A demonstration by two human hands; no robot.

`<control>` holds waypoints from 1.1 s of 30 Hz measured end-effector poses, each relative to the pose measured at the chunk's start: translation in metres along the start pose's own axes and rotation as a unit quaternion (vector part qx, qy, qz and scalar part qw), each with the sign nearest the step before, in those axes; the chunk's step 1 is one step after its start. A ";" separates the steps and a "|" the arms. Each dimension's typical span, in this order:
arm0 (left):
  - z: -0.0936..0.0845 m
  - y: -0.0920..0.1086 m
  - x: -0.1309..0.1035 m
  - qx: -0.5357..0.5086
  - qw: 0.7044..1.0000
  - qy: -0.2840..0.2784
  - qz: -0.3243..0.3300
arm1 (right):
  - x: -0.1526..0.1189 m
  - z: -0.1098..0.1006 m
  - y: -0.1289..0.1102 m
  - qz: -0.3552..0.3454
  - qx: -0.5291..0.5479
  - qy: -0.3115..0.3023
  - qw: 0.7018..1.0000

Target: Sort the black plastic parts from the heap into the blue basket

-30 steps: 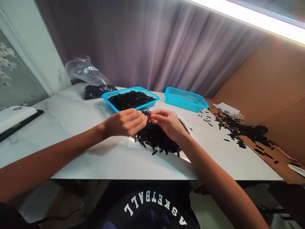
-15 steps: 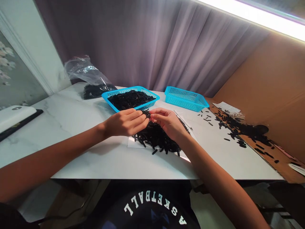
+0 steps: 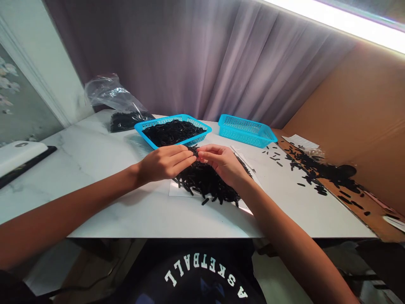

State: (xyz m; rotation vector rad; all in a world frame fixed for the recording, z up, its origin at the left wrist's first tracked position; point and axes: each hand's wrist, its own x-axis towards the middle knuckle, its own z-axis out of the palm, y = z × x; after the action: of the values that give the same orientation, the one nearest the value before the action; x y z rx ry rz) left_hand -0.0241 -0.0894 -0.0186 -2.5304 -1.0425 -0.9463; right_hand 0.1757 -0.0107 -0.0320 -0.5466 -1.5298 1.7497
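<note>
My left hand (image 3: 168,162) is curled round some small black pieces (image 3: 193,150), which show at its fingertips. Thumb and fingers of my right hand (image 3: 221,160) are pinched together at those same pieces, close against the left fingertips; what exactly they grip is too small to tell. Below both hands a heap of black strips (image 3: 209,181) lies on a white sheet (image 3: 177,190). Just behind the left hand stands a blue basket (image 3: 152,142) filled with similar black strips.
A second blue basket (image 3: 247,137) stands behind, to the right. At the back left lies a clear bag (image 3: 126,120) with black pieces. More black pieces (image 3: 325,169) are scattered at the right edge, near a paper (image 3: 300,142). A white device (image 3: 22,154) is at the far left.
The fingers of my left hand have drawn slightly closer together. Otherwise both hands are in nearly the same place over the heap.
</note>
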 end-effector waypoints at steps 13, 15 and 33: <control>-0.003 0.000 0.003 0.292 0.913 0.127 0.255 | -0.003 0.003 -0.005 0.022 0.011 -0.003 1.000; -0.004 0.001 0.002 0.290 0.911 0.127 0.263 | -0.003 0.003 -0.006 0.030 0.026 -0.004 0.999; -0.007 -0.002 -0.001 0.271 0.906 0.122 0.301 | -0.001 -0.001 -0.003 0.165 0.164 -0.028 0.972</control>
State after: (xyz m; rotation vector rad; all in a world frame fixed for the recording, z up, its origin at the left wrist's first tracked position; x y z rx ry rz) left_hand -0.0294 -0.0918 -0.0140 -1.9944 -0.3289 -0.6470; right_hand 0.1780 -0.0102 -0.0293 -0.6103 -1.1960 2.2364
